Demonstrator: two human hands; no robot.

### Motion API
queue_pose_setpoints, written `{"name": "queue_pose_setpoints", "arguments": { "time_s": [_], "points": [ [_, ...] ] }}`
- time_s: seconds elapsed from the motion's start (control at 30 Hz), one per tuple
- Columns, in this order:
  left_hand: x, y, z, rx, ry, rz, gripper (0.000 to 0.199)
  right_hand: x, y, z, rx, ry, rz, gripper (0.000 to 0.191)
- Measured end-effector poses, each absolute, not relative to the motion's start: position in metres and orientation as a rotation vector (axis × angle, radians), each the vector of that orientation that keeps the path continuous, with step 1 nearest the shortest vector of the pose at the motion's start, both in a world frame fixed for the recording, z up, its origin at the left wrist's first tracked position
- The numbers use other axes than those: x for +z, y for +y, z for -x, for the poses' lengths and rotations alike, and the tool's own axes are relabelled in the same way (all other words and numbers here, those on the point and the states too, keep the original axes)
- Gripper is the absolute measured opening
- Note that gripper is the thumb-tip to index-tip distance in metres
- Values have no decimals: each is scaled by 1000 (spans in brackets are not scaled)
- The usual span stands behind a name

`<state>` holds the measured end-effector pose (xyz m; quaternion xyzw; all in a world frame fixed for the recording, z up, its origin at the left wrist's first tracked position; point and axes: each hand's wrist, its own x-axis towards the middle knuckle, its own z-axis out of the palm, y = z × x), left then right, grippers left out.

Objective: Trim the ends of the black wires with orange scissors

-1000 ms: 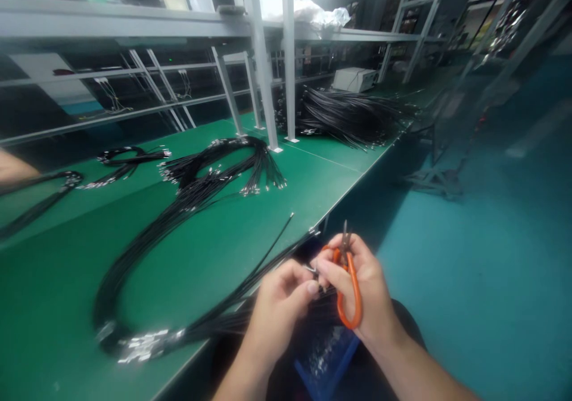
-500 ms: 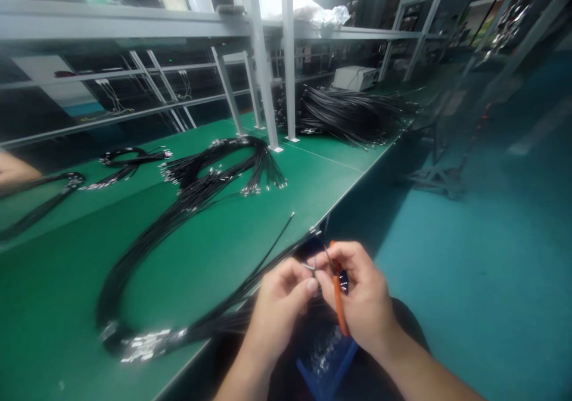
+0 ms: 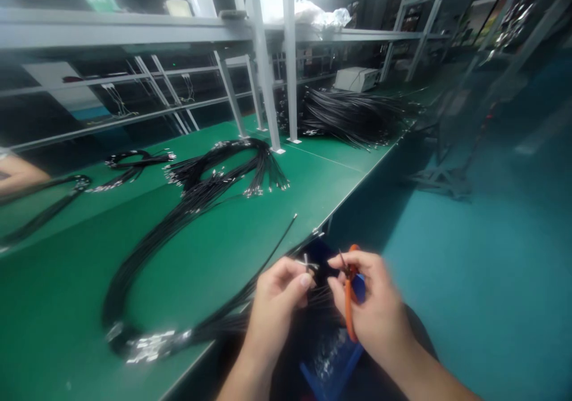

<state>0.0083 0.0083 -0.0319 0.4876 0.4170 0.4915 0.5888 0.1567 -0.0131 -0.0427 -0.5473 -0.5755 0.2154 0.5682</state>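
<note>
— What's held?
— Left hand pinches a pale-tipped cable end near the tabletop's edge; right hand grips orange-handled scissors.
— Handling?
— The cable end looks light, probably springy, its thin tips easily bent; best pinched just behind them.

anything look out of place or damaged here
One thin black cable strays at an angle from the black cables beside it, over the green tabletop, its tip standing apart; nothing visibly damaged.
</note>
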Motion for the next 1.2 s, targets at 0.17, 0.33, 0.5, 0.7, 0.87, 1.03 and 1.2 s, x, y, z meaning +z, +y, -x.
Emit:
{"name": "queue_pose_setpoints", "arguments": {
  "time_s": [0.17,0.33,0.5,0.7,0.87,1.03,1.2],
  "points": [
    [-33,12,-6,1234,1008,-1156,10,-23,-35,-155,1440,-1054,1166,19],
    [-31,12,-10,1274,1037,-1209,5,-25,-36,-149,1783,-770,931,28],
    [-31,9,-12,1214,1047,-1276,5,-21,-31,-145,1786,-721,912,28],
    [-33,9,-11,1142,1090,-1303,6,-18,-27,-146,1755,-757,1031,33],
    [-33,11,-12,1117,1095,-1320,5,-28,-27,-148,1734,-798,1103,28],
    [-34,13,-12,1093,1092,-1326,7,-33,-28,-152,1764,-807,1074,25],
    [-37,14,-12,1076,1104,-1331,7,-32,-32,-156,1807,-785,983,27]
  ]
}}
